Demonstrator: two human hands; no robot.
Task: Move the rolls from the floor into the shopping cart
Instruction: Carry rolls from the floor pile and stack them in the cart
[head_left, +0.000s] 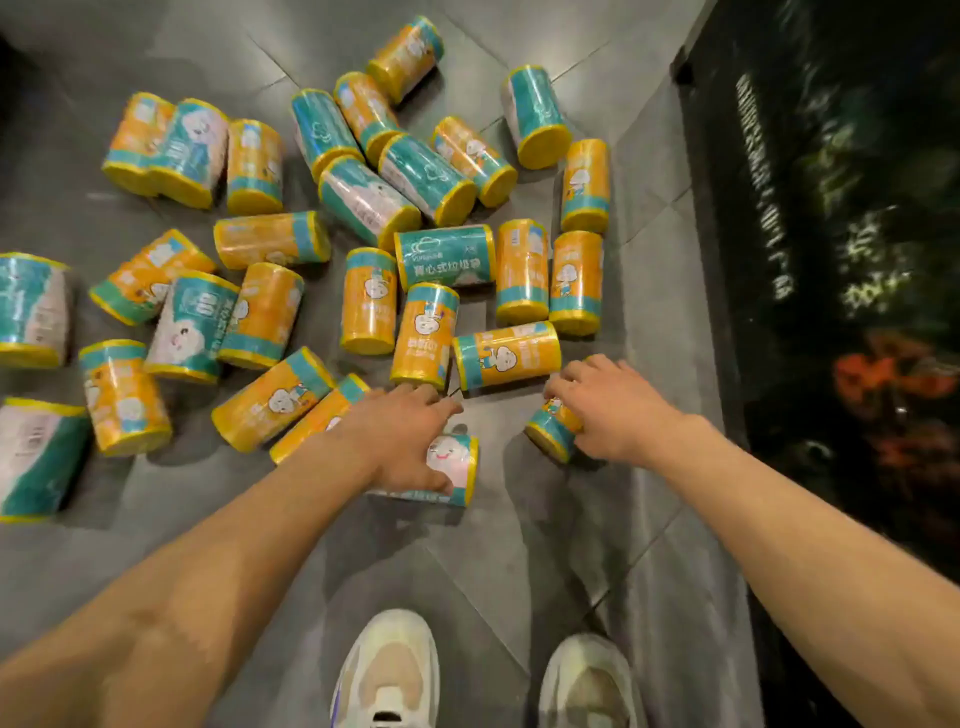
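Grey floor tiles are carrying dozens of rolls; no cart is showing. I am gripping one roll with my left hand, another with my right hand.

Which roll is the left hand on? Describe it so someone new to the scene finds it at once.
Start at the two white shoes at the bottom and look straight up the grey floor. The first roll there, under the left hand, is the teal-and-white roll. Unlike its orange neighbours, it shows a pale smiling cartoon face.
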